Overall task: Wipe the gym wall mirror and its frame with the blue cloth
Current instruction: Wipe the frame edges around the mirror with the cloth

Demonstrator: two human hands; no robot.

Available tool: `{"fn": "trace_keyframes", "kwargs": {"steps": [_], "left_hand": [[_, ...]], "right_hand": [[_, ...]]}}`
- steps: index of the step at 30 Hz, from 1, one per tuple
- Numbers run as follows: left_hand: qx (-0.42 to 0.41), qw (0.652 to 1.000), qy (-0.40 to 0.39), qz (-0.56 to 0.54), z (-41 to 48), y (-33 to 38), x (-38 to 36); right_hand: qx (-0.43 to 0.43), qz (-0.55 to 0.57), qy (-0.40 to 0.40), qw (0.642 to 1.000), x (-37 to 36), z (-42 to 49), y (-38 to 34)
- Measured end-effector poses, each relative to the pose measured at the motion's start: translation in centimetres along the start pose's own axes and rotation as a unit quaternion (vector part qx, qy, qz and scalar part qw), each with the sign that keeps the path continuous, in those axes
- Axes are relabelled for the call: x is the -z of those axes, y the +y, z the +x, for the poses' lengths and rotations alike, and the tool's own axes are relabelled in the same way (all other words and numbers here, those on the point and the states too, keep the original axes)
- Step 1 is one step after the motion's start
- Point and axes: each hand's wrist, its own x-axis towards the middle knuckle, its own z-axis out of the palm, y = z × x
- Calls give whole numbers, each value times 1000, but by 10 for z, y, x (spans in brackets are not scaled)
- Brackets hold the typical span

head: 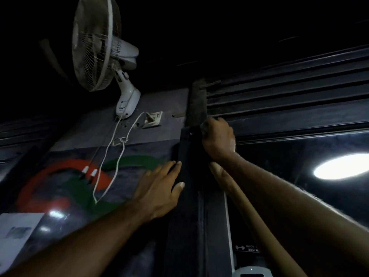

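Low on the mirror [279, 152] a small sticker [247, 249] bore reversed lettering too blurred to read, the left hand [159, 188] lay flat, fingers straight, on the dark frame [185, 226], and the right hand [218, 138] curled at the frame's top corner, the blue cloth not discernible in it, below a white fan [99, 45].

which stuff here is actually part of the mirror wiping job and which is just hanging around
Part of the job:
mirror
frame
right hand, curled at the frame's top corner
left hand, flat against the frame's edge
blue cloth: too dark to make out

Just there:
wall fan
white cord
wall socket
red and green wall painting
paper notice
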Motion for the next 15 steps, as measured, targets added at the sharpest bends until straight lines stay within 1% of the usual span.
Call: {"fn": "trace_keyframes", "kwargs": {"steps": [2, 3, 5, 7, 9, 10, 11, 13, 14, 15], "left_hand": [[4, 1000, -6, 0, 0, -2, -1], [6, 1000, -7, 4, 1, -2, -1], [9, 1000, -10, 20, 1, -2, 0], [17, 999, -23, 28, 0, -4, 2], [19, 999, -34, 28, -1, -7, 4], [14, 999, -33, 29, -2, -9, 5], [8, 999, -34, 32, -4, -12, 6], [0, 999, -34, 30, -7, -15, 6], [-3, 999, -38, 30, -9, -16, 7], [-6, 998, -44, 33, -12, -17, 8]], "right_hand": [[-29, -10, -3, 1000, -2, 12, -9], [-27, -17, -14, 999, -4, 17, -14], [30, -14, -62, 997, -11, 22, -25], [100, -11, -136, 986, -15, 20, -34], [136, -26, -190, 972, -14, 19, -34], [139, -31, -190, 972, -12, 18, -32], [131, -36, -162, 977, -10, 17, -27], [81, -56, -64, 993, -10, 11, -14], [59, -63, -35, 996, -9, 5, -8], [56, -65, -32, 996, -8, -3, -6]]}}
